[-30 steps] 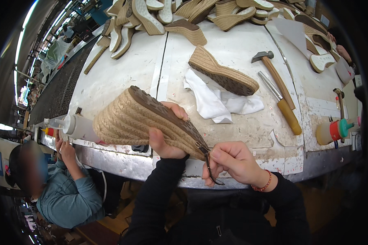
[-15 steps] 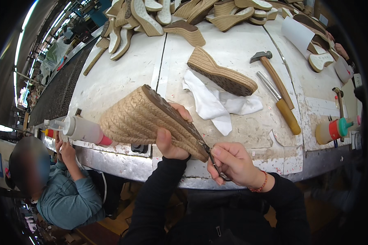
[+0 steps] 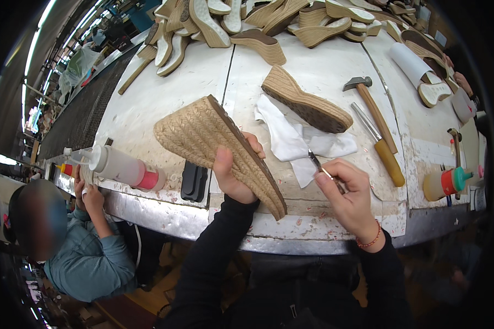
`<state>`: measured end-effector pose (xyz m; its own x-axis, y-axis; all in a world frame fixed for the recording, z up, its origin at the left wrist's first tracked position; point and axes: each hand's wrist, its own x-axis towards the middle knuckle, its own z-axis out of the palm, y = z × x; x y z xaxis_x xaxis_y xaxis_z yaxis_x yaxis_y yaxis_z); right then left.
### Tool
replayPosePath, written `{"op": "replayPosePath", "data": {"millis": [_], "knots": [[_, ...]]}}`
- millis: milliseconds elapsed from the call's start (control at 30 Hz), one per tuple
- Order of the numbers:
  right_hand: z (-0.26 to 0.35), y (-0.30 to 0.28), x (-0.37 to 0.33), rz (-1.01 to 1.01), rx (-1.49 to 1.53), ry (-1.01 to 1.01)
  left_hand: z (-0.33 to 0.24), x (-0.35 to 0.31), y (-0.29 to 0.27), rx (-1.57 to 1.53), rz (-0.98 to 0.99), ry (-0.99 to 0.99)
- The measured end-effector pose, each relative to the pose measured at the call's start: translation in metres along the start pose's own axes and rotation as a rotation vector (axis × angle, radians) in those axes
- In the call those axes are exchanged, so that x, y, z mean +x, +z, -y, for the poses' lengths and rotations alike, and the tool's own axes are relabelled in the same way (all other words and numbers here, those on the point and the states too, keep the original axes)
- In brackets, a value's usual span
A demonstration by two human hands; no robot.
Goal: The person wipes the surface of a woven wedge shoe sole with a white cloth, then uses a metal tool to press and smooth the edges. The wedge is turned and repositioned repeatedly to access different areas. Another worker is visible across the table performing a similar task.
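My left hand (image 3: 236, 183) grips a wedge shoe sole (image 3: 200, 131) wrapped in braided tan rope. Its thumb presses on the woven side, and the fingers reach round the dark bottom. The thick heel points up and left, while the thin toe end hangs over the table's near edge. In my right hand (image 3: 350, 200), clear of the sole, is a slim dark metal tool that looks like small scissors (image 3: 314, 160). Its tip points up and left over a white cloth (image 3: 282, 131); the fingers hide most of its handles. Behind the cloth lies another rope-covered wedge sole (image 3: 307, 104).
A hammer (image 3: 376, 109) and a wooden-handled tool (image 3: 387, 159) lie right of the cloth. Many soles (image 3: 269, 16) are heaped at the back. Left are a squeeze bottle (image 3: 121, 164) and a black case (image 3: 194, 180); a co-worker (image 3: 93, 257) sits beyond. A green-capped bottle (image 3: 447, 183) stands right.
My right hand has drawn the tool off the sole's toe edge and moved up and right. The sole has swung to show more of its woven side, uncovering the black case.
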<state>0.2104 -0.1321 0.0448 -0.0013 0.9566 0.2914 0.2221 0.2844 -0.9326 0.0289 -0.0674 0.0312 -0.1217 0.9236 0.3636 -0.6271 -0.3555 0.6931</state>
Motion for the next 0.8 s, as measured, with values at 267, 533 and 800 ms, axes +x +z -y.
{"op": "replayPosePath", "data": {"millis": [267, 533, 800], "knots": [[-0.014, -0.034, 0.004, -0.092, -0.635, -0.104, 0.002, 0.001, 0.000, 0.044, -0.099, -0.069], [-0.007, -0.041, -0.002, -0.103, -0.753, -0.175, 0.000, 0.001, 0.005, 0.101, -0.023, -0.132], [0.043, -0.044, -0.002, 0.038, 0.150, -0.065, -0.027, -0.001, 0.015, 0.409, 0.659, -0.661]]}}
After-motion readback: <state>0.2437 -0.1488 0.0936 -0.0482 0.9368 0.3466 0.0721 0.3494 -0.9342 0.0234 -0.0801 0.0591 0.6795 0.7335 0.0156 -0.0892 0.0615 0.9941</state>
